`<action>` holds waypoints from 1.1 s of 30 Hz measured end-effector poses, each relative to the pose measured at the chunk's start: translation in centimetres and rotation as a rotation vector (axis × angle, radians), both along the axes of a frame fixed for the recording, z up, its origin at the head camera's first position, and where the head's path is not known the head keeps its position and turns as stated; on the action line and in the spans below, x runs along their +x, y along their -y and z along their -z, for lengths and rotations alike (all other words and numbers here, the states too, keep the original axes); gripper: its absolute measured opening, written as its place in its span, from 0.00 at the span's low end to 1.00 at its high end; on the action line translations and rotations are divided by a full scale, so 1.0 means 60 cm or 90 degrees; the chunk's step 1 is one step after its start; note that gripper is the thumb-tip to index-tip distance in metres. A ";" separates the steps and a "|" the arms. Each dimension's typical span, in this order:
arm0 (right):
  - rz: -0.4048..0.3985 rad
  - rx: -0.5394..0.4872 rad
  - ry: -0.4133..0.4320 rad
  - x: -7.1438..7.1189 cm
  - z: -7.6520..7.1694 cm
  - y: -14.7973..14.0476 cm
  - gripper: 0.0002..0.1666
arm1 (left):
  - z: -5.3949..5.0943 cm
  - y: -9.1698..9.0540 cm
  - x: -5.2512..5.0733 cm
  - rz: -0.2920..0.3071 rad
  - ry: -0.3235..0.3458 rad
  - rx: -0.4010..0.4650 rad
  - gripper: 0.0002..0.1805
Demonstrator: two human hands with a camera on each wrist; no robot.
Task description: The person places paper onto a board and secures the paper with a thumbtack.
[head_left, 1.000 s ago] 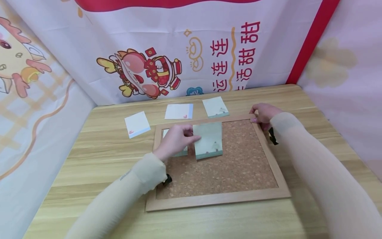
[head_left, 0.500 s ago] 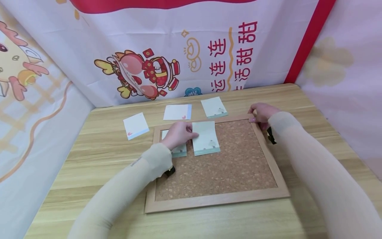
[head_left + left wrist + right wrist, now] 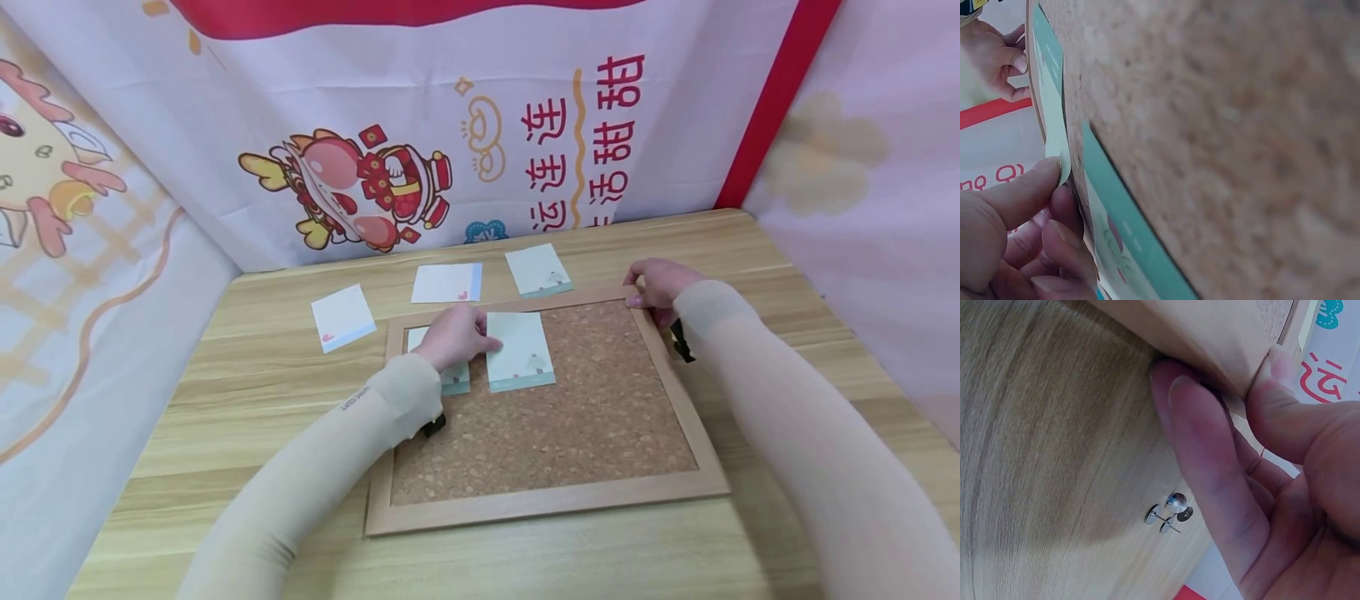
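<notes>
My left hand point(image 3: 453, 336) pinches the left edge of a pale green paper note point(image 3: 519, 350) between thumb and finger. This note lies along the upper part of a wood-framed cork board point(image 3: 585, 433), and the left wrist view shows its pinched edge lifted off the cork. A similar green-banded note point(image 3: 456, 382) is on the board further left, partly hidden behind the hand. At the board's far right corner my right hand point(image 3: 660, 285) grips the frame, thumb on top and fingers beneath, as the right wrist view point(image 3: 1210, 437) shows.
Behind the board lie three more notes: a blue-edged one point(image 3: 343, 318) at left, another blue-edged one point(image 3: 447, 283) and a green-edged one point(image 3: 538, 270). Several metal thumbtacks point(image 3: 1171, 511) lie on the wooden table point(image 3: 247, 400) near my right hand. A printed cloth point(image 3: 337, 67) hangs behind.
The pinched note has shifted slightly left and come down flatter on the cork. My left hand has moved a little up and right; the right hand keeps its grip on the corner.
</notes>
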State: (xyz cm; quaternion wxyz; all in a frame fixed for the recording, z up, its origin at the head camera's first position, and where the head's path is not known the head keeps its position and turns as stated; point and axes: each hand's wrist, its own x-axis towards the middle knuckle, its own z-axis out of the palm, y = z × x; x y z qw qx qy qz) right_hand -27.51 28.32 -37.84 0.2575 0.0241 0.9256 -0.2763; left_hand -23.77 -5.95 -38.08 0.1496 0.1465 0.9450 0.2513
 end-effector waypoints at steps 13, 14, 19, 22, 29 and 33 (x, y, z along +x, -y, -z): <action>-0.003 0.002 -0.007 0.001 -0.001 0.000 0.14 | -0.002 -0.004 -0.002 -0.032 0.019 -0.002 0.18; -0.003 0.002 -0.008 0.002 -0.001 0.000 0.15 | -0.002 -0.004 -0.002 -0.032 0.019 -0.003 0.18; -0.003 0.002 -0.007 0.003 -0.001 0.001 0.15 | -0.001 -0.007 -0.004 -0.028 0.009 -0.017 0.17; -0.005 0.002 -0.008 0.003 -0.001 0.001 0.15 | -0.001 -0.009 -0.005 -0.029 0.005 -0.029 0.16; -0.005 0.005 -0.005 0.003 0.000 0.001 0.14 | -0.002 -0.011 -0.001 -0.039 0.001 -0.037 0.15; -0.005 0.003 -0.008 0.002 0.000 0.000 0.14 | -0.001 -0.013 0.005 -0.047 -0.021 -0.057 0.18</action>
